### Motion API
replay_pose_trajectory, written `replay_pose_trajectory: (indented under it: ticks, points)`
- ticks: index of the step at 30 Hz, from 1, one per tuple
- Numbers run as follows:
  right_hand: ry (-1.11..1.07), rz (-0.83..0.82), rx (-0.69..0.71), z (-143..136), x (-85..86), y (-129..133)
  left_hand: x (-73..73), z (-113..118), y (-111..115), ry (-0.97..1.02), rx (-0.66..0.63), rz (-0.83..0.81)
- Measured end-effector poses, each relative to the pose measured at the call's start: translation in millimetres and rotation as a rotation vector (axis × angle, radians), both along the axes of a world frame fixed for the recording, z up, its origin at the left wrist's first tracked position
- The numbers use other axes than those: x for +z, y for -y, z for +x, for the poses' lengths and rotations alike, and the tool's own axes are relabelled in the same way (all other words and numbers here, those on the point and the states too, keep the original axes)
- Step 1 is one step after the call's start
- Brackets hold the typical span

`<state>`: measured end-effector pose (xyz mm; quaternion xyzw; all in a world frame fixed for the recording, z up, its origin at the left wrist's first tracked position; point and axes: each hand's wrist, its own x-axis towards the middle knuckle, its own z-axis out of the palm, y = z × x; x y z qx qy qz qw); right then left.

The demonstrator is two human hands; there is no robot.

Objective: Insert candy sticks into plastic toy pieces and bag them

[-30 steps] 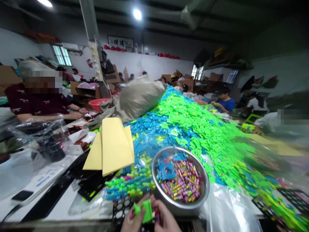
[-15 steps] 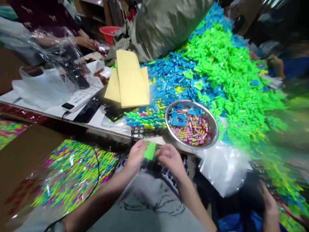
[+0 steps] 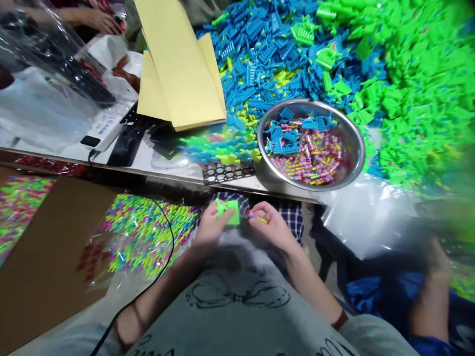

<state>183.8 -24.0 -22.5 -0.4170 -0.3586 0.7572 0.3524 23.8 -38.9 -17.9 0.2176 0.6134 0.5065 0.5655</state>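
Above my lap, my left hand [image 3: 211, 225] pinches a flat bright green plastic toy piece [image 3: 233, 213] between thumb and fingers. A short gap to the right, my right hand [image 3: 272, 227] holds a small slim plastic piece [image 3: 261, 219], yellow along its length with a red and blue end. The two pieces are apart. Beyond my right hand, on the table edge, stands a steel bowl [image 3: 360, 153]. In it lie many small pink and yellow sticks [image 3: 321, 163] and several blue plastic pieces [image 3: 282, 141].
Heaps of blue [image 3: 256, 64] and green plastic pieces [image 3: 426, 84] cover the table. Yellow card sheets [image 3: 185, 69] lie behind a black grid [image 3: 228, 174]. A black cable [image 3: 171, 237] crosses a bag of coloured sticks [image 3: 144, 232]. Other people's hands [image 3: 102, 20] show at the upper left.
My view has tilted down and come closer to the table. My hands have moved slightly apart; the slim piece in my right hand now shows clearly. The green piece stays in my left.
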Motion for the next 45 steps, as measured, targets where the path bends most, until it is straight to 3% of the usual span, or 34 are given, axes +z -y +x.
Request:
replay_pose_trajectory:
  ticks: [6, 9, 15, 20, 26, 30, 35, 39, 43, 45]
  points:
    - [0.066, -0.045, 0.061, 10.4, -14.0, -2.4, -3.6, 11.5, 4.9, -0.045, -0.09, -0.082]
    - [0.066, -0.058, 0.06, 12.8, -23.1, -0.2, -8.6, 17.9, 7.3, -0.014, -0.074, -0.13]
    - [-0.105, -0.204, 0.084, 13.0, -44.0, 6.2, -15.1, 27.8, 7.7, 0.149, -0.121, -0.171]
    - [-0.194, -0.208, 0.039, 12.2, -52.7, 8.7, -13.9, 31.7, 6.5, 0.169, -0.162, -0.197]
    - [-0.053, -0.127, 0.009, 16.9, -42.6, 8.2, -15.9, 29.6, 6.0, 0.154, -0.185, -0.204]
    - [0.168, 0.062, 0.02, 21.8, -28.0, 8.7, -10.2, 25.7, 7.0, 0.083, -0.266, -0.251]
    - [0.362, 0.278, 0.077, 22.8, -15.5, 9.0, -6.8, 21.4, 9.4, 0.095, -0.264, -0.327]
    - [0.406, 0.315, 0.133, 20.9, -12.1, 6.3, -8.4, 17.8, 7.6, 0.052, -0.237, -0.378]
    - [0.45, 0.315, 0.18, 16.9, -10.2, 1.6, -8.2, 13.5, 4.0, 0.108, -0.346, -0.389]
    - [0.488, 0.316, 0.232, 14.3, -10.1, -0.9, -6.7, 11.9, 3.1, 0.092, -0.335, -0.406]
